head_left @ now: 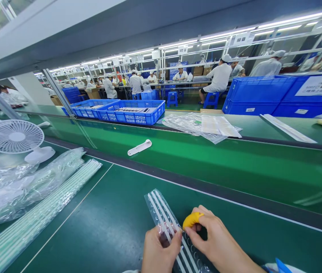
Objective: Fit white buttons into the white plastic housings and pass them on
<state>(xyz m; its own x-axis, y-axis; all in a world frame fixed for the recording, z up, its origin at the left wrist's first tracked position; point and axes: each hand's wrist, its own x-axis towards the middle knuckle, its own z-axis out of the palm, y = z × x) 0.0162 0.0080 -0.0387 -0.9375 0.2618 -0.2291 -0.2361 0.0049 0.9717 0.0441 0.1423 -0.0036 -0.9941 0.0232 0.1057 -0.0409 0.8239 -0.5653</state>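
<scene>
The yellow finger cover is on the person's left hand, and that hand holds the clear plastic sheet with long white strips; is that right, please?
Not quite: the head view shows the yellow finger cover on the right hand. The left hand does hold the clear plastic sheet with long white strips.

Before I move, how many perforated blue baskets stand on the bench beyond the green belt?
2: a right-hand basket and, adjoining it, a left-hand basket partly behind a slanted post. Others could be hidden.
</scene>
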